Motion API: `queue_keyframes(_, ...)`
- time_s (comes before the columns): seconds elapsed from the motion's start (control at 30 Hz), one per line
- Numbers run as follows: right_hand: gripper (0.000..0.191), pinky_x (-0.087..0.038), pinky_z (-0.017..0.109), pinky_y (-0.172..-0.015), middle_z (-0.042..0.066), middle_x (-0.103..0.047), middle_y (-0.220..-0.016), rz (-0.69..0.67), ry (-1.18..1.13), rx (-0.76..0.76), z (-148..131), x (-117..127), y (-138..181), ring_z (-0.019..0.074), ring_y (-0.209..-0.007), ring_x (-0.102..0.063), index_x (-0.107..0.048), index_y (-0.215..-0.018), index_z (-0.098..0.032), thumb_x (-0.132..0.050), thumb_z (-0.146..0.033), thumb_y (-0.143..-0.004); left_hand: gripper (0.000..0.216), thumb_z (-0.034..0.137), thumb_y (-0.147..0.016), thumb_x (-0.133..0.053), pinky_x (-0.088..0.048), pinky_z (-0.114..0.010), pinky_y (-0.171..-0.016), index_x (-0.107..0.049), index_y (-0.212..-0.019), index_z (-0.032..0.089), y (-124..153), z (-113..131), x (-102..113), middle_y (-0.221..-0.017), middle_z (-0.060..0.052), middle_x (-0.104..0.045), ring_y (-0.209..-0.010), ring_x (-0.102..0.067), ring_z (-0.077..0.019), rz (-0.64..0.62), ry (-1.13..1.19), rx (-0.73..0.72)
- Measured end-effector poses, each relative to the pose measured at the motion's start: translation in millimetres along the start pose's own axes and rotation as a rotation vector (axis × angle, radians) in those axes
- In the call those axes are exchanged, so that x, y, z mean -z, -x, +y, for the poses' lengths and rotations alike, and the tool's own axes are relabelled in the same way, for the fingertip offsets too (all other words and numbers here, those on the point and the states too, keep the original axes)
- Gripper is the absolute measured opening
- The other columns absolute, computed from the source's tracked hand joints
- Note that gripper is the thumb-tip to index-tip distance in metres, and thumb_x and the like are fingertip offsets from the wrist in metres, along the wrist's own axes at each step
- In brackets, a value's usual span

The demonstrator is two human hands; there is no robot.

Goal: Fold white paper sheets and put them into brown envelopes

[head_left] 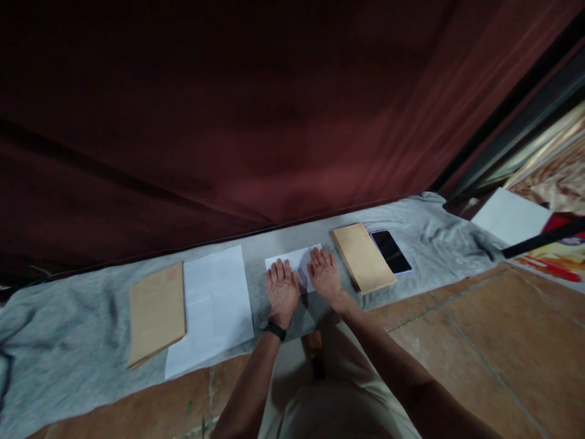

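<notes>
A small folded sheet of white paper [301, 261] lies on the grey cloth in front of me. My left hand [282, 286] rests flat on its left part, fingers stretched out, with a black band on the wrist. On the right part of the same paper, my right hand [325, 274] lies flat with fingers extended. Both palms face down and hide much of the sheet. Close to my right hand is a stack of brown envelopes [364, 259]. Left of my left hand, larger white sheets [214, 305] are spread out.
Another brown envelope stack [158, 308] overlaps the white sheets at left. A dark-screened phone [392, 251] touches the right-hand envelopes. The grey cloth [82, 329] covers a narrow ledge below a dark red curtain [292, 134]. Tiled floor [479, 329] and a white board [510, 216] show at right.
</notes>
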State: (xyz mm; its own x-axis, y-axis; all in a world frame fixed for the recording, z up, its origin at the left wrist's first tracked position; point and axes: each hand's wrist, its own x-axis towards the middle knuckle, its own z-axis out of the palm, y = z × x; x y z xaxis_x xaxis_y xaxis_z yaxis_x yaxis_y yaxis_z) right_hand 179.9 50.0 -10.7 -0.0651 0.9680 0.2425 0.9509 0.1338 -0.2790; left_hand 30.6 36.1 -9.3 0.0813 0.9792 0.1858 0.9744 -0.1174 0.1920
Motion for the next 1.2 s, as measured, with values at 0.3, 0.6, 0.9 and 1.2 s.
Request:
queue_keyframes(0.3, 0.047, -0.027, 0.048, -0.123, 0.01, -0.046, -0.158, -0.058, -0.056, 0.148, -17.0, -14.7, -8.5, 0.0262, -0.147, -0.041, -0.054, -0.147, -0.017, -0.035, -0.034, -0.108, 0.055, 0.024, -0.102, -0.034, -0.026, -0.053, -0.123, -0.042, -0.154, 0.012, -11.4, -1.0, -8.4, -0.165, -0.017, -0.033, -0.154, -0.028, -0.0307, -0.013, -0.016, -0.028)
queue_keyframes(0.6, 0.052, -0.028, 0.049, -0.121, 0.012, -0.041, -0.161, 0.007, 0.0, 0.041, 10.1, -13.8, -2.3, 0.0291, -0.148, -0.04, -0.044, -0.154, -0.012, -0.037, -0.036, -0.108, 0.059, 0.029, -0.101, -0.032, -0.025, -0.053, -0.124, -0.038, -0.155, 0.004, -9.9, -13.6, -14.1, -0.161, -0.021, -0.037, -0.153, -0.03, -0.0301, 0.11, 0.018, 0.065)
queue_keyframes(0.9, 0.055, -0.03, 0.051, -0.121, 0.018, -0.042, -0.159, 0.046, 0.009, -0.029, 22.1, -8.0, 5.4, 0.0303, -0.147, -0.041, -0.041, -0.154, -0.005, -0.034, -0.033, -0.107, 0.059, 0.032, -0.103, -0.03, -0.028, -0.054, -0.123, -0.039, -0.154, 0.004, -3.3, -26.4, -10.0, -0.158, -0.022, -0.042, -0.152, -0.034, -0.0305, 0.157, 0.011, 0.078)
queue_keyframes(1.2, 0.055, -0.027, 0.045, -0.125, 0.01, -0.04, -0.162, -0.03, -0.08, 0.157, -8.4, 1.3, 36.0, 0.0249, -0.15, -0.038, -0.041, -0.156, -0.014, -0.031, -0.039, -0.109, 0.056, 0.027, -0.102, -0.03, -0.027, -0.052, -0.125, -0.039, -0.155, 0.009, 41.5, -9.0, -4.6, -0.16, -0.017, -0.042, -0.155, -0.028, -0.0272, 0.05, 0.081, -0.187)
